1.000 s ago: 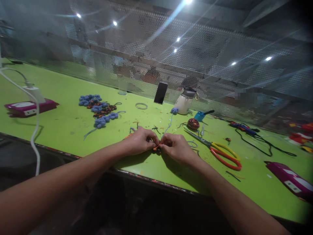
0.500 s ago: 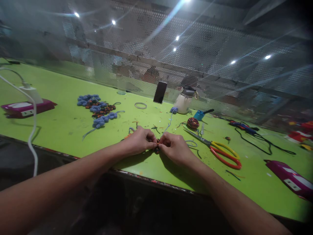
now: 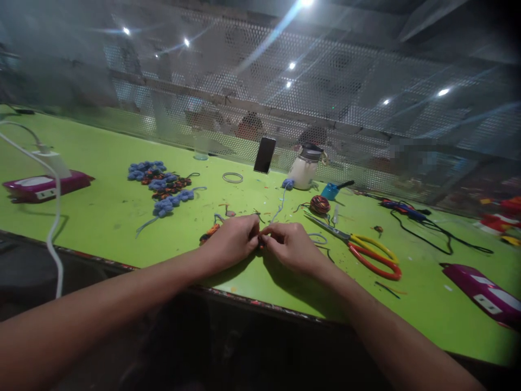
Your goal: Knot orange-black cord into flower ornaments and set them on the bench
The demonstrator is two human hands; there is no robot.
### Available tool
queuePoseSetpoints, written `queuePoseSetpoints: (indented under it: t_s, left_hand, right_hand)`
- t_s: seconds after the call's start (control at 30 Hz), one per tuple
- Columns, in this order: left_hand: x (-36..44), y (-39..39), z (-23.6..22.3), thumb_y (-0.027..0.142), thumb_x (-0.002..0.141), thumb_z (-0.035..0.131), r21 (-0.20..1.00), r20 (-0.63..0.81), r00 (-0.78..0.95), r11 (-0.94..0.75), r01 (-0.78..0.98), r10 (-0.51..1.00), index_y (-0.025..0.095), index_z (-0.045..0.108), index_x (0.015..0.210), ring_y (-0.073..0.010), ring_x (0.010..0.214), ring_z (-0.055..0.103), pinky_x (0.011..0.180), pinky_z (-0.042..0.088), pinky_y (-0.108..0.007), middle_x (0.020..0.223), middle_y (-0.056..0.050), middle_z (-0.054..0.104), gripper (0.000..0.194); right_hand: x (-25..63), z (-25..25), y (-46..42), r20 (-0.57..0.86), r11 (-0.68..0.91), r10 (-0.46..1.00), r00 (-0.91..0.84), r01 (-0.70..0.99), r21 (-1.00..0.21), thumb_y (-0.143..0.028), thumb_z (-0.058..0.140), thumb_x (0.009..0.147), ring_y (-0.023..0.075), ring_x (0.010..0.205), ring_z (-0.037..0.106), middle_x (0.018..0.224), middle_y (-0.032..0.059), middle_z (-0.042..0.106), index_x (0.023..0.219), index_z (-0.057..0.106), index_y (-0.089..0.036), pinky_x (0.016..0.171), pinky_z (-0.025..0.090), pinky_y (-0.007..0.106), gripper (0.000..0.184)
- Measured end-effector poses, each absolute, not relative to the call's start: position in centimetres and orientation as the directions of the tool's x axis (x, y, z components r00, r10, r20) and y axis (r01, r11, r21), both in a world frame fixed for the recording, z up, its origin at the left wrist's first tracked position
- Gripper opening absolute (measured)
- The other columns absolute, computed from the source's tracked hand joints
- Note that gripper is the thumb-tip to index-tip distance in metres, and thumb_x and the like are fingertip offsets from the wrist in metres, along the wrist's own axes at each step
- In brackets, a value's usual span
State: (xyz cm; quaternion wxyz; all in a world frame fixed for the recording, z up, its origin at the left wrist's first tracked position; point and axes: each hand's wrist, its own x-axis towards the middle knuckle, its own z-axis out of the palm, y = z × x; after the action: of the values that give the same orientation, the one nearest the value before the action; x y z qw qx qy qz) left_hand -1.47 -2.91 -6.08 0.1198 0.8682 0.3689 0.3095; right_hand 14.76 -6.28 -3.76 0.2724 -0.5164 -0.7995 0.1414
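Observation:
Close to the near table edge, my left hand and my right hand meet fingertip to fingertip. Both pinch a small dark yarn piece with orange flecks, mostly hidden by the fingers. Beside my left wrist lies an orange-and-black crocheted piece. A pale blue yarn strand runs from behind my fingers to a blue yarn bundle. Past my right hand rest open scissors with yellow and orange handles, and a ball of dark multicoloured yarn.
Crocheted blue and dark flower-like pieces lie left on the green table. Behind stand a phone, a bottle and a blue pot. Purple power strips sit at both sides; a white cable hangs left.
My left hand has turned slightly and its fingers have shifted around the small yarn piece, uncovering more of the orange-and-black piece beside the wrist. The view has tilted a little.

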Motion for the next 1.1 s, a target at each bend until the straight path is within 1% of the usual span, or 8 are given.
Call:
queuePoseSetpoints:
  t_s: [0.1, 0.17, 0.27, 0.43, 0.63, 0.83, 1.0, 1.1]
  left_hand:
    - [-1.18, -3.23, -6.07, 0.015, 0.078, 0.046, 0.349, 0.496, 0.557, -0.74, 0.575, 0.667, 0.017, 0.048, 0.073, -0.0136, 0.061, 0.047, 0.059, 0.034, -0.026, 0.066, -0.001, 0.055, 0.006]
    - [-1.08, -3.43, -6.05, 0.016, 0.082, 0.043, 0.312, 0.51, 0.561, -0.748, 0.586, 0.652, 0.017, 0.047, 0.073, -0.0134, 0.06, 0.046, 0.058, 0.033, -0.026, 0.066, -0.001, 0.053, 0.01]
    - [-1.11, -3.6, -6.04, 0.018, 0.085, 0.04, 0.267, 0.526, 0.558, -0.747, 0.609, 0.642, 0.016, 0.047, 0.073, -0.013, 0.059, 0.045, 0.055, 0.032, -0.025, 0.065, -0.001, 0.051, 0.014]
    - [-1.33, -3.66, -6.12, 0.019, 0.088, 0.039, 0.224, 0.552, 0.557, -0.754, 0.617, 0.62, 0.016, 0.049, 0.075, -0.0117, 0.056, 0.041, 0.054, 0.031, -0.024, 0.064, 0.0, 0.05, 0.017]
    - [-1.39, -3.74, -5.99, 0.02, 0.089, 0.037, 0.182, 0.562, 0.585, -0.777, 0.602, 0.585, 0.016, 0.049, 0.073, -0.0116, 0.055, 0.04, 0.054, 0.031, -0.025, 0.064, 0.0, 0.05, 0.02]
    - [-1.46, -3.78, -5.98, 0.017, 0.087, 0.038, 0.18, 0.555, 0.631, -0.819, 0.545, 0.542, 0.015, 0.05, 0.072, -0.0112, 0.056, 0.04, 0.052, 0.031, -0.024, 0.065, 0.0, 0.049, 0.019]
    - [-1.49, -3.56, -6.15, 0.016, 0.086, 0.041, 0.273, 0.549, 0.612, -0.814, 0.512, 0.569, 0.015, 0.049, 0.071, -0.0101, 0.055, 0.039, 0.053, 0.03, -0.024, 0.063, 0.001, 0.049, 0.017]
    - [-1.48, -3.44, -6.15, 0.016, 0.086, 0.041, 0.357, 0.546, 0.572, -0.788, 0.502, 0.612, 0.016, 0.05, 0.07, -0.0095, 0.055, 0.04, 0.056, 0.033, -0.024, 0.062, 0.002, 0.049, 0.018]
  right_hand:
    - [14.79, -3.74, -5.97, 0.247, 0.375, 0.927, -0.282, 0.713, -0.592, -0.018, 0.05, 0.077, 0.01, 0.054, 0.049, 0.059, 0.0037, 0.06, 0.07, 0.066, -0.012, 0.052, 0.034, 0.022, 0.019]
    - [14.75, -3.62, -5.89, 0.164, 0.278, 0.959, -0.231, 0.658, -0.7, -0.02, 0.049, 0.078, 0.0089, 0.049, 0.047, 0.053, 0.0017, 0.055, 0.064, 0.062, -0.012, 0.047, 0.033, 0.021, 0.021]
    - [14.67, -3.43, -5.95, 0.024, 0.129, 0.98, -0.196, 0.544, -0.829, -0.022, 0.049, 0.079, 0.0073, 0.04, 0.042, 0.045, -0.0021, 0.048, 0.065, 0.06, -0.013, 0.039, 0.031, 0.019, 0.02]
    - [14.84, -3.35, -5.96, -0.075, 0.025, 0.968, -0.239, 0.388, -0.921, -0.02, 0.052, 0.077, 0.0053, 0.034, 0.04, 0.043, -0.0034, 0.049, 0.064, 0.059, -0.013, 0.034, 0.028, 0.018, 0.016]
    - [15.29, -3.68, -5.49, -0.107, -0.037, 0.973, -0.205, 0.321, -0.946, -0.021, 0.062, 0.071, 0.0041, 0.032, 0.037, 0.041, -0.0024, 0.051, 0.068, 0.062, -0.012, 0.033, 0.024, 0.017, 0.009]
    - [15.41, -4.02, -5.31, -0.035, 0.033, 0.984, -0.176, 0.372, -0.928, -0.02, 0.064, 0.067, 0.0048, 0.036, 0.037, 0.043, -0.0022, 0.051, 0.068, 0.065, -0.012, 0.036, 0.024, 0.019, 0.008]
    - [15.35, -3.52, -5.53, 0.105, 0.176, 0.979, -0.176, 0.461, -0.87, -0.019, 0.065, 0.065, 0.0067, 0.044, 0.041, 0.048, 0.0002, 0.054, 0.065, 0.068, -0.01, 0.042, 0.029, 0.021, 0.01]
    - [15.35, -3.25, -5.61, 0.117, 0.18, 0.979, -0.168, 0.432, -0.884, -0.02, 0.066, 0.065, 0.007, 0.045, 0.043, 0.051, 0.001, 0.056, 0.065, 0.069, -0.011, 0.043, 0.03, 0.021, 0.01]
